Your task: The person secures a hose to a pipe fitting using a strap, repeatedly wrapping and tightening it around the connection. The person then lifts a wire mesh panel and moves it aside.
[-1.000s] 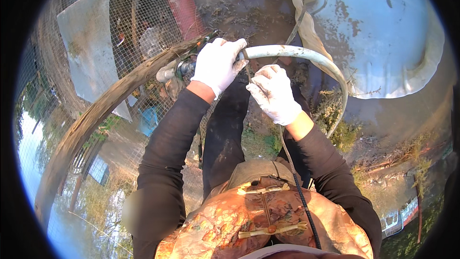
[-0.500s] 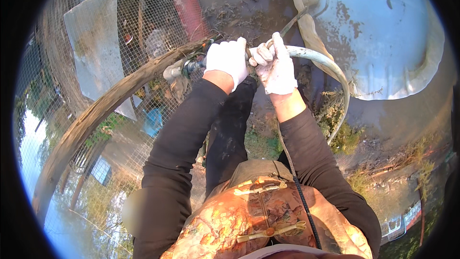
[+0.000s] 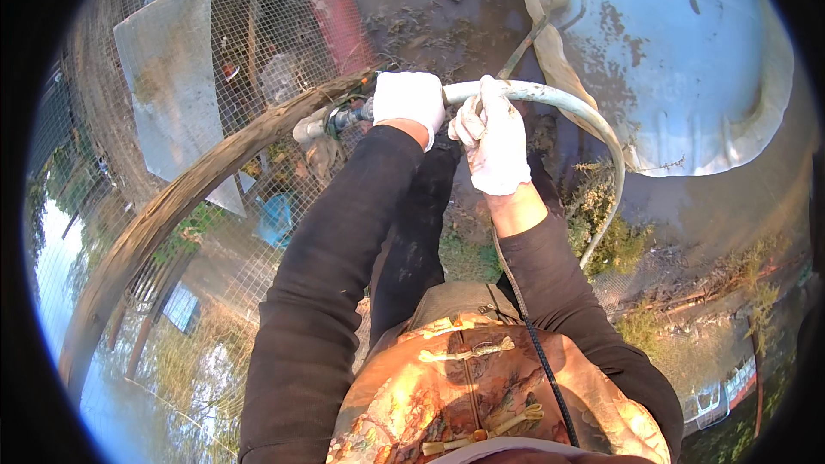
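Observation:
My left hand (image 3: pixel 409 105), in a white glove with dirt on it, is closed around the end of a pale hose (image 3: pixel 559 96), beside a grey pipe fitting (image 3: pixel 342 117). My right hand (image 3: pixel 498 142), in a soiled white glove, is closed just right of it. Its thumb overlaps the hose and its fingers curl below; what they pinch, if anything, is hidden. From there the hose arcs right and bends down past my right forearm. A thin greenish-brown length (image 3: pixel 526 47) runs from behind the hose up to the large light-blue basin.
The pale-blue basin (image 3: pixel 679 60) stands in muddy water at upper right. A curved wooden pole (image 3: pixel 163 206) and wire mesh (image 3: pixel 232 241) fill the left side. Behind the mesh are a grey sheet (image 3: pixel 172 77) and a red panel (image 3: pixel 344 30). A dark cord (image 3: pixel 543 357) hangs along my front.
My right hand has lowered slightly and turned, exposing more hose between the hands. My left hand has shifted a little and rolled over the hose end. The greenish-brown length's lower end has moved left.

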Demonstrator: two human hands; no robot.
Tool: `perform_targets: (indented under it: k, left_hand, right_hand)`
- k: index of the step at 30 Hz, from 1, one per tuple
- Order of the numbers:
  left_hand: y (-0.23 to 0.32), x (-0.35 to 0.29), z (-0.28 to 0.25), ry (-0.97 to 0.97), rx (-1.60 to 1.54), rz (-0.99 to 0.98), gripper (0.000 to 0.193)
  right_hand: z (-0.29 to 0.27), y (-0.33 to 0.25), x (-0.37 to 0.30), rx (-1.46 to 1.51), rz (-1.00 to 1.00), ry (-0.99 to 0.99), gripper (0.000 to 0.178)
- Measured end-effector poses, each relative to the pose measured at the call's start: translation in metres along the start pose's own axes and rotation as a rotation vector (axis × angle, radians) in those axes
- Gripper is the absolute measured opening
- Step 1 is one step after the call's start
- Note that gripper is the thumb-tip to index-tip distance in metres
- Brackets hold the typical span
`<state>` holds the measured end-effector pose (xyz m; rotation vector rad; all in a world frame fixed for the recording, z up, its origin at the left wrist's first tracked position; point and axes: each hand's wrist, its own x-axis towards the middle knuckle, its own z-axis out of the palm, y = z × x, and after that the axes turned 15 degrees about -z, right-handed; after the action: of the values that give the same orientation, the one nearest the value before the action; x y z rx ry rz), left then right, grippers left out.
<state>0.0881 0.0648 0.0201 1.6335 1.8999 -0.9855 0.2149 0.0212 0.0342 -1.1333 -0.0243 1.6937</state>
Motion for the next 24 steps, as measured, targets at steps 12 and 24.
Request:
perform_targets:
  k: [12,24]
  left_hand:
    - [0.001,0.008,0.008,-0.005,-0.024,0.043,0.027]
    - [-0.017,-0.007,0.013,0.100,-0.207,0.014,0.021]
  right_hand:
    - [0.025,0.000,-0.025,-0.349,-0.170,-0.099,0.032]
    - [0.053,-0.030,0.067,-0.731,0.020,-0.602,0.039]
